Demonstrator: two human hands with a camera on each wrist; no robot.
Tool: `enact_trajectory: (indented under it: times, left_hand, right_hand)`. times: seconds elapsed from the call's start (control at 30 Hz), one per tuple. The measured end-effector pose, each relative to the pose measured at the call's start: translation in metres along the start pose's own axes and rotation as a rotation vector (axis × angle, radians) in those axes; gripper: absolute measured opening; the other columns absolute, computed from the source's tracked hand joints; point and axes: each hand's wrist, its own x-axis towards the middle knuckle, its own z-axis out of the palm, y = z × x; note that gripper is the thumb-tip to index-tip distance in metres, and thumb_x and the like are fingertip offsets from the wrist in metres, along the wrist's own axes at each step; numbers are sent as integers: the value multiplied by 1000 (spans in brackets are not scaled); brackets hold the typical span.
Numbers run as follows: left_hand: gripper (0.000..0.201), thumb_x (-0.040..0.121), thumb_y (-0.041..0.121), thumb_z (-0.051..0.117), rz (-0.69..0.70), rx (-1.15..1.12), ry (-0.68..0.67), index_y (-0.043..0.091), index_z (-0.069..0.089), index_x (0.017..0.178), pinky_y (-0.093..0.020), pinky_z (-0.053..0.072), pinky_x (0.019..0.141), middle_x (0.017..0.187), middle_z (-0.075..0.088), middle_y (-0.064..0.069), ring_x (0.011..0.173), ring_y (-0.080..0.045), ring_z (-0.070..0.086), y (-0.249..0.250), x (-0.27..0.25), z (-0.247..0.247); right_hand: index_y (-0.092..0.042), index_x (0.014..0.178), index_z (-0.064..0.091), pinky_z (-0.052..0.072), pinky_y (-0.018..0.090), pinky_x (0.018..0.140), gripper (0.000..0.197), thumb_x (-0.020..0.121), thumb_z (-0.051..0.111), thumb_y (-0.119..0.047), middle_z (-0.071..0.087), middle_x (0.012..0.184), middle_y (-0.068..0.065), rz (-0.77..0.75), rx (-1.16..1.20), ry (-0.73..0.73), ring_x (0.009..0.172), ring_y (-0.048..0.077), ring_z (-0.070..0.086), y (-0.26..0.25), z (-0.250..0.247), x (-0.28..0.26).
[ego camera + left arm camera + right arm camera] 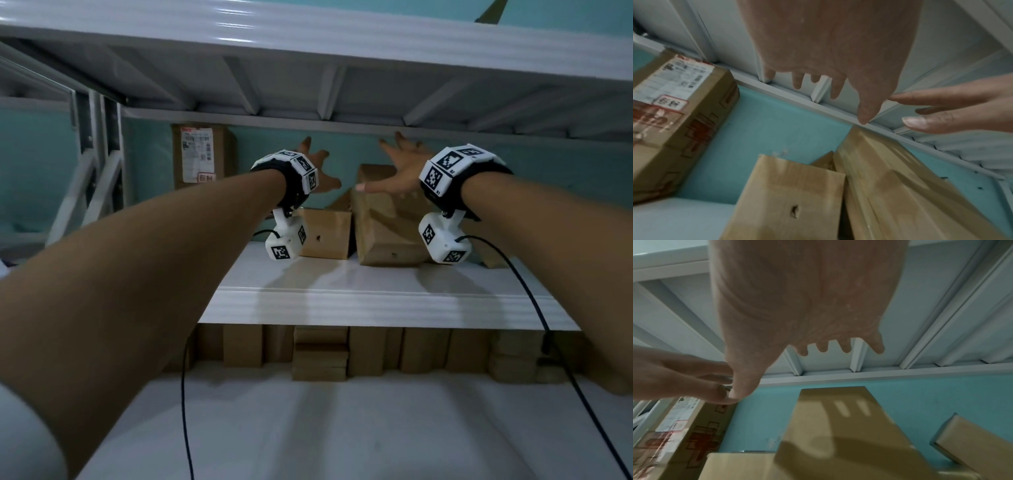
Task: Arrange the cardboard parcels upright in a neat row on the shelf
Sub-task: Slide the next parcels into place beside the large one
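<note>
Plain cardboard parcels lie untidily on the middle shelf [342, 301]. A low one [325, 233] [789, 194] lies flat. To its right a longer one [383, 222] [900, 186] [838, 426] leans tilted against the wall. A labelled parcel [202, 154] [674, 113] [680, 426] stands upright at the back left. Another parcel [972, 439] lies at the far right. My left hand [318, 168] [828, 48] hovers above the low parcel, fingers spread, holding nothing. My right hand [394, 168] [807, 296] hovers over the leaning parcel, fingers spread and empty.
The underside of the upper shelf [308, 89] with its ribs sits close above both hands. A teal wall [291, 150] closes the back. Several parcels [322, 353] stand in a row on the lower shelf. Metal uprights [89, 171] stand at the left.
</note>
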Motion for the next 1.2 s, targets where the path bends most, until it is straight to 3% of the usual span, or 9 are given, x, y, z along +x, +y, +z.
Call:
enact_trajectory:
  times: [0.2, 0.37, 0.47, 0.57, 0.63, 0.73, 0.9, 1.1, 1.2]
  left_hand:
    - [72, 91, 63, 41, 23, -77, -54, 38, 12, 152, -52, 24, 115, 162, -9, 1, 145, -37, 18, 30, 3, 21]
    - [76, 88, 66, 43, 10, -144, -75, 37, 15, 152, -49, 37, 108, 159, 14, -9, 137, -38, 35, 45, 6, 32]
    - [71, 88, 59, 45, 16, -253, -103, 34, 21, 150, -44, 49, 98, 152, 36, -9, 122, -32, 54, 53, 10, 38]
    - [70, 90, 46, 55, 18, -341, -124, 26, 26, 150, -38, 50, 97, 146, 45, -8, 117, -29, 58, 62, 10, 44]
    - [87, 78, 50, 65, -6, -384, -141, 30, 22, 151, -41, 54, 92, 145, 46, -7, 110, -29, 62, 66, 8, 47]
    - [101, 65, 56, 68, -35, -455, -169, 38, 18, 150, -44, 56, 86, 141, 51, -6, 98, -28, 68, 68, 11, 54]
    - [94, 77, 42, 74, -44, -540, -151, 32, 18, 152, -45, 55, 89, 141, 51, -9, 104, -29, 65, 66, 14, 56]
    - [88, 79, 44, 73, -43, -530, -115, 29, 24, 151, -43, 55, 89, 133, 57, -9, 103, -26, 67, 65, 11, 59]
    - [89, 78, 46, 72, -39, -497, -92, 29, 25, 151, -42, 54, 91, 136, 55, -7, 109, -26, 64, 66, 9, 57]
  right_hand:
    - [-34, 153, -3, 13, 50, 118, 113, 66, 48, -86, -15, 161, 0, 28, 12, -31, 148, 34, 3, 19, 23, -12]
    - [-40, 152, -4, 17, 48, 118, 112, 64, 49, -87, -20, 160, -1, 67, 52, -76, 148, 34, 6, 22, 44, -15]
    - [-40, 152, -2, 10, 50, 119, 113, 62, 46, -89, -15, 161, -1, 45, 37, -104, 148, 34, 1, 19, 53, -9]
    - [-40, 152, 5, -1, 53, 119, 96, 74, 40, -84, -3, 162, -4, -71, -19, -78, 149, 28, -4, 17, 60, -8]
    - [-33, 153, -2, 8, 48, 120, 98, 79, 46, -76, -11, 161, 3, 12, -20, -62, 149, 32, -2, 18, 59, -13]
    - [-33, 152, -10, 16, 48, 119, 119, 66, 57, -80, -11, 161, 11, 103, 19, -51, 148, 36, 5, 20, 62, -7]
    - [-31, 153, -8, 22, 47, 117, 122, 64, 59, -80, 8, 162, 9, 125, 59, -61, 146, 35, 16, 21, 68, -1]
    - [-40, 150, -12, 26, 48, 115, 127, 53, 56, -86, 2, 162, 8, 136, 73, -80, 145, 37, 20, 25, 74, 3]
    - [-46, 147, -13, 23, 53, 115, 133, 37, 48, -93, -4, 162, 7, 142, 63, -67, 145, 39, 17, 25, 74, 1]
